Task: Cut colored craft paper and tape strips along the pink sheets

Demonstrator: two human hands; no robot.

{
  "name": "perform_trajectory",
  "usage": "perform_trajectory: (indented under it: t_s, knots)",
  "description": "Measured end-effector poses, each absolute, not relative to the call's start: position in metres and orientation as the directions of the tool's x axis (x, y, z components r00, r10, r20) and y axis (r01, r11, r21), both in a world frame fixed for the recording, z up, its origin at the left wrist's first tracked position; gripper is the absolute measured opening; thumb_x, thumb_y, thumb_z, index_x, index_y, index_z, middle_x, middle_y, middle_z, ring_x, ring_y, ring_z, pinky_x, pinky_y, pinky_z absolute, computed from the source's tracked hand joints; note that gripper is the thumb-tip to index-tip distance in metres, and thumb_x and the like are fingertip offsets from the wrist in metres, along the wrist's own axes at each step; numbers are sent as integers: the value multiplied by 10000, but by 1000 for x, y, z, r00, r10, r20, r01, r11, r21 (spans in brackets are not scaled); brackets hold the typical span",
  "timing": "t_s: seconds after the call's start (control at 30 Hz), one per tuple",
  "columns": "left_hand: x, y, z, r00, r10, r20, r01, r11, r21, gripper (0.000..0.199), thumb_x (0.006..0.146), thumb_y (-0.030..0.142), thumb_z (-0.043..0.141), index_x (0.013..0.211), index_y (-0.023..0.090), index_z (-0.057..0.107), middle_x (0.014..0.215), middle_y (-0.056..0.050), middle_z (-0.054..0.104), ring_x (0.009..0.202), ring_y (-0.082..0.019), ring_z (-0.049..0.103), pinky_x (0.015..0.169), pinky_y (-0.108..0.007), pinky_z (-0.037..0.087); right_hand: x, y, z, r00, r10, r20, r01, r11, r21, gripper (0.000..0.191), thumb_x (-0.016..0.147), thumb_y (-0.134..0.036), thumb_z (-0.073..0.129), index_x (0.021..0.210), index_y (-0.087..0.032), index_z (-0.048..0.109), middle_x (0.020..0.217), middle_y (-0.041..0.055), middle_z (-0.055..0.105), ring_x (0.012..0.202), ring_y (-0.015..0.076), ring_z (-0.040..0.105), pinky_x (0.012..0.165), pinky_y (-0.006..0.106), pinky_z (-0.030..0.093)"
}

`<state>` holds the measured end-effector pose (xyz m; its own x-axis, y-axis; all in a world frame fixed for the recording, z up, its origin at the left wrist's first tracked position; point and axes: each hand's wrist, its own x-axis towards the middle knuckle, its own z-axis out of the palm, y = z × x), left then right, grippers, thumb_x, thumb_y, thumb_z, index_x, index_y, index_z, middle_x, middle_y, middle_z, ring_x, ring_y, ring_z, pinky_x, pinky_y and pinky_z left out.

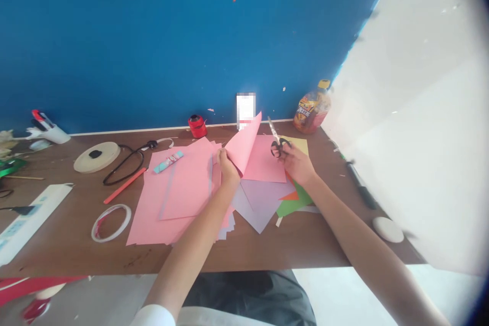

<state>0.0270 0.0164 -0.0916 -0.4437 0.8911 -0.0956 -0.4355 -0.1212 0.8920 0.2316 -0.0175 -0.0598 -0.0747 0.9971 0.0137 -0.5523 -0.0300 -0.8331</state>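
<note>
My left hand (228,164) grips a pink sheet of paper (244,143), which is lifted and bent over above the table. In my right hand (298,163) is a pair of scissors (275,135) with black handles, its blades pointing up and away, apart from the lifted sheet. Beneath and between the hands lie another pink sheet (267,163) and lilac paper (262,204). Green paper (292,206), a bit of orange paper (289,195) and yellow paper (300,144) stick out around my right hand. Left of my left hand, a light blue glue tube (168,161) rests on stacked pink sheets (148,214).
On the brown table (305,247) are a tape roll (111,223), a cream disc (97,157), a black cable (124,173), a power strip (34,219), a red pot (197,126) and a pen cup (57,134). A bottle (312,108) stands at the back right, near the walls.
</note>
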Motion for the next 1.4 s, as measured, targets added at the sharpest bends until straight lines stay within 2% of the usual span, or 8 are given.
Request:
perform_trajectory:
  t_s: [0.1, 0.27, 0.5, 0.7, 0.9, 1.17, 1.3, 1.4]
  knots:
    - [28, 15, -90, -379, 922, -80, -550, -155, 821, 176, 889, 394, 504, 820, 234, 534, 884, 4, 600, 843, -151, 596, 770, -256, 454, 229, -19, -58, -187, 982, -20, -578, -127, -806, 223, 854, -373, 589, 916, -190, 700, 1033, 115, 710, 818, 177, 607, 632, 293, 435]
    - [31, 9, -85, -331, 942, -49, -595, -168, 786, 195, 848, 395, 554, 768, 223, 510, 803, 16, 588, 752, -134, 578, 696, -233, 440, 228, -18, -62, -167, 986, 6, -553, -88, -829, 289, 854, -387, 559, 1002, -195, 716, 1006, 105, 721, 755, 163, 582, 567, 273, 399]
    - [28, 13, -90, -329, 944, -19, -549, -174, 817, 213, 846, 414, 540, 771, 217, 502, 841, 8, 597, 785, -131, 603, 727, -239, 468, 234, -19, -58, -97, 995, 9, -618, -53, -785, 183, 839, -434, 599, 888, -265, 647, 987, 57, 702, 699, 158, 550, 560, 287, 416]
    - [28, 12, -89, -312, 949, -40, -467, -117, 877, 239, 858, 469, 464, 828, 234, 497, 887, -8, 629, 863, -156, 644, 752, -267, 490, 233, -19, -64, -99, 995, -3, -483, -51, -874, 254, 739, -447, 752, 845, -267, 608, 866, 20, 650, 663, 156, 543, 566, 310, 419]
    - [28, 13, -88, -313, 946, -80, -519, -100, 849, 255, 832, 484, 488, 871, 233, 515, 951, -26, 647, 931, -169, 656, 809, -288, 498, 226, -25, -63, -142, 987, 81, -408, 17, -913, 588, 695, -461, 830, 1229, -346, 611, 917, 7, 671, 781, 170, 618, 689, 325, 473]
    - [28, 14, -85, -253, 967, -12, -598, -147, 788, 207, 792, 355, 553, 718, 212, 423, 742, -4, 554, 764, -143, 612, 714, -250, 485, 217, -22, -72, -117, 991, 69, -350, 23, -936, 619, 694, -339, 863, 1225, -343, 546, 943, -5, 703, 851, 179, 682, 718, 305, 490]
    - [25, 10, -78, -64, 997, 52, -541, -78, 837, 184, 823, 371, 491, 735, 213, 460, 706, -23, 576, 696, -167, 620, 665, -286, 496, 212, -22, -78, -128, 990, 55, -334, 9, -943, 694, 734, -391, 828, 1340, -358, 491, 955, 6, 725, 857, 191, 688, 708, 309, 496]
    - [20, 6, -74, 66, 984, 167, -304, -140, 942, 144, 813, 275, 430, 804, 207, 556, 816, -76, 666, 802, -217, 668, 736, -353, 532, 208, -22, -80, -105, 991, 84, -310, 47, -949, 649, 711, -376, 842, 1291, -348, 553, 929, -4, 729, 824, 183, 673, 749, 323, 508]
